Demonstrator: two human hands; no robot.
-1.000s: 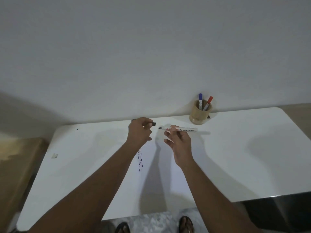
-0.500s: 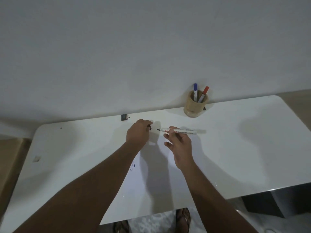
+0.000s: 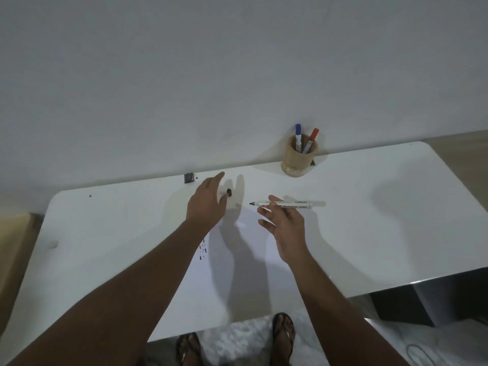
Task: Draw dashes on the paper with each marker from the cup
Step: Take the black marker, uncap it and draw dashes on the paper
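Note:
My right hand (image 3: 286, 228) holds an uncapped white marker (image 3: 295, 204) between thumb and forefinger, level above the table, dark tip pointing left. My left hand (image 3: 207, 204) is spread flat over the far end of the paper (image 3: 250, 273). The marker's small black cap (image 3: 229, 192) lies on the table just off its thumb. Short blue and dark dashes (image 3: 202, 249) run down the paper beside my left forearm. The tan cup (image 3: 299, 161) stands at the table's back edge against the wall, with a blue-capped marker (image 3: 298, 133) and a red-capped marker (image 3: 312, 137) in it.
The white table (image 3: 396, 220) butts against a plain wall. A small dark block (image 3: 188, 178) sits at its back edge, left of my left hand. A dark box (image 3: 422, 302) stands under the table's right side. My sandalled feet (image 3: 284, 336) show below the front edge.
My left hand has opened and the black cap now rests on the table by its thumb. My right hand's other fingers have spread while it keeps the marker. The view has tilted down.

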